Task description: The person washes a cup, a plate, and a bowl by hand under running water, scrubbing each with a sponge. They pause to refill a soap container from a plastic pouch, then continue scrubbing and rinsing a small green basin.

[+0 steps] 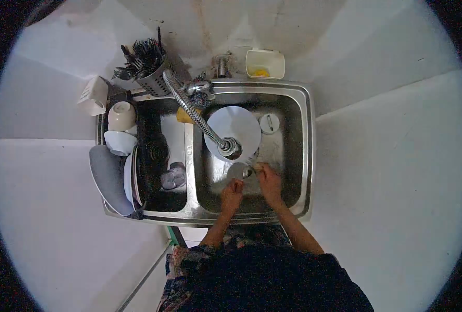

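Both hands are over the right basin of the sink [192, 210]. My left hand [232, 195] is closed, its fingers pinched just below a round grey disc [236, 170]; what it grips is too small to name. My right hand [270, 182] is also closed, around something pale that I cannot make out. Between the hands shows a small shiny metal piece [247, 172], possibly the end of a utensil. Beyond them lies a large white plate [233, 125], partly hidden by the faucet hose [192, 112]. A small round white lid [269, 124] rests to its right.
In the left basin stands a dish rack with bowls [120, 141] and a grey plate [106, 177]. A transparent container [173, 177] and a yellow sponge [185, 115] lie nearby. Behind are a cutlery holder [155, 80] and a white tub [265, 63].
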`<state>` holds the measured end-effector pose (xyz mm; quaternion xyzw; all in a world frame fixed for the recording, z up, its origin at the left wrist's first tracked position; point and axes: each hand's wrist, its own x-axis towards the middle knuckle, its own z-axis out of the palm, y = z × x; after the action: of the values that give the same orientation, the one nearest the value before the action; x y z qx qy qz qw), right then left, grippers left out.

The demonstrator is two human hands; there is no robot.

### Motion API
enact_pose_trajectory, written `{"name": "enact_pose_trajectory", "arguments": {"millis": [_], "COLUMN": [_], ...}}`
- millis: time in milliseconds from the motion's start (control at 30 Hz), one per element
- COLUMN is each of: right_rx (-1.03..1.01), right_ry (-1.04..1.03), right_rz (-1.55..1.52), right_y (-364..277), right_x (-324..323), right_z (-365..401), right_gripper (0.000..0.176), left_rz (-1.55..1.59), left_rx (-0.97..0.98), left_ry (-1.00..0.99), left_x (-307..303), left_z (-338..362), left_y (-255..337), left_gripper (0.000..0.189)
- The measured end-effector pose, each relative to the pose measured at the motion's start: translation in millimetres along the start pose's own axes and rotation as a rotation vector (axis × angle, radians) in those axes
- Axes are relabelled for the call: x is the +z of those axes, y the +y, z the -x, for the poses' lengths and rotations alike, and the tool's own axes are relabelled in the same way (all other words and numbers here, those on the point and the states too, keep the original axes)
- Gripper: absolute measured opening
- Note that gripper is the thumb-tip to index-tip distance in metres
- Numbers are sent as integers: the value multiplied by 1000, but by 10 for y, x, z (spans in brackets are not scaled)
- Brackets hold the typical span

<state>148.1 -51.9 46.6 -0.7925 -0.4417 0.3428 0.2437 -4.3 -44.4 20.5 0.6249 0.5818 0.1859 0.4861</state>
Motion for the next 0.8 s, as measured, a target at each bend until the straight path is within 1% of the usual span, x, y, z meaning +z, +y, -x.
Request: {"name": "enact_pose_trajectory", "arguments": {"millis": [33,67,100,133,200,233,267,300,333,400,433,500,533,567,600,633,667,700,733,767,800], "right_rx": [1,-265,-532,-530,-513,-513,-541,-569,-566,-434,-432,-39,-46,201,458,459,411,360,359,155,-50], "right_ry": [-1,20,42,45,-40,-38,-78,-123,-128,140,138,128,123,41,-44,-50,-140,-233,-249,-244,-233], "right_rz": [0,86,172,173,545,543,469,396,395,287,286,-537,-536,-698,-852,-849,-835,-819,-817,-523,-229], "right_y": [-40,-74,-92,1,290,238,150,78,155,489,611,735,489,32,-217,-176,-101,-32,61,145,226], "right_x": [47,87,94,146,333,339,345,332,406,655,710,778,691,507,407,438,488,536,583,604,611], "right_z": [17,31,39,-46,-272,-213,-110,-40,-54,-259,-297,-381,-306,-109,34,65,69,50,15,-23,-47], "right_gripper": [26,23,20,20,15,15,13,14,14,15,15,18,18,18,18,18,22,27,27,30,33], "left_rz": [-15,-15,-121,-227,-179,-133,-136,-170,-204,-175,-155,-149,-132,-127,-102,-79,-79,-18,40,35,-95], "left_rx": [85,85,25,-34,-2,33,37,-16,-74,-66,-60,-21,15,12,-100,-212,-218,-83,50,42,17], "left_ry": [39,36,-13,-62,-38,-15,-15,-36,-58,-32,-15,19,59,66,48,28,35,89,142,152,130], "left_x": [14,59,113,145,73,35,7,-16,-32,47,63,-8,-12,25,86,112,75,24,-24,-13,10], "left_z": [27,35,31,25,98,112,70,30,36,40,61,50,25,-24,-74,-99,-93,-75,-49,-34,-32], "left_y": [23,6,-11,-22,105,151,157,158,154,27,-28,38,74,56,-4,-50,-25,-6,-3,-68,-118], "left_gripper": [22,22,20,18,18,18,18,20,23,26,29,32,34,34,35,36,36,35,36,36,35]}}
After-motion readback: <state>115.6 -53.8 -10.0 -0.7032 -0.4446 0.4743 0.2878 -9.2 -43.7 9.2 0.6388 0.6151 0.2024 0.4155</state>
